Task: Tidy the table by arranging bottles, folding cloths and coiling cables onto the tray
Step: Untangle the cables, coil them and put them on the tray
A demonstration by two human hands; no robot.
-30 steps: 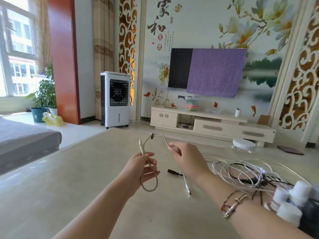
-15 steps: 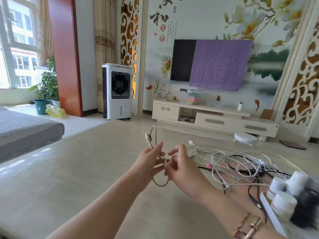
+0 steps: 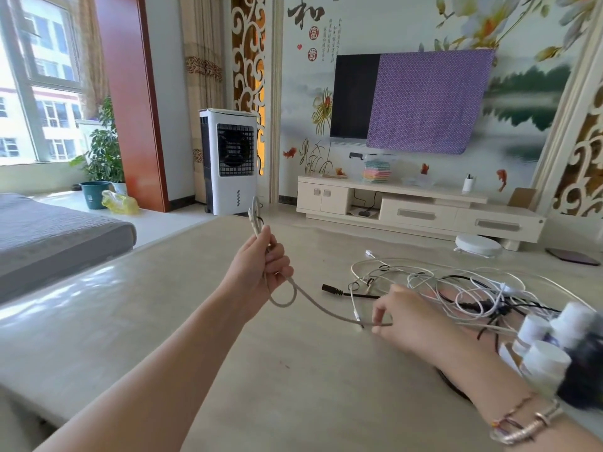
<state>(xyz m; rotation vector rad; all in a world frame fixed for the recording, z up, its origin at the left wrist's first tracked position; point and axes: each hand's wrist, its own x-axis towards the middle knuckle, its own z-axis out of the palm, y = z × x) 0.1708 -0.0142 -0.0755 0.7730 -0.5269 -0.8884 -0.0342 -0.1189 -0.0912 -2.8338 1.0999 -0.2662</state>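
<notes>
My left hand is raised above the table and grips a beige cable gathered into a small loop, its plug end sticking up above my fingers. The cable sags to the right, where my right hand pinches it low over the table. Behind my right hand lies a tangle of white and black cables. Several white-capped bottles stand together at the right edge, partly blurred; what they stand on is not clear.
The beige table stretches left and toward me. A black plug lies near the tangle. Beyond the table are a grey bed, a white air cooler, a TV cabinet and a round white device on the floor.
My right hand has slid away from the left, down and to the right along the beige cable, drawing it out. My left hand has lifted slightly with the loop.
</notes>
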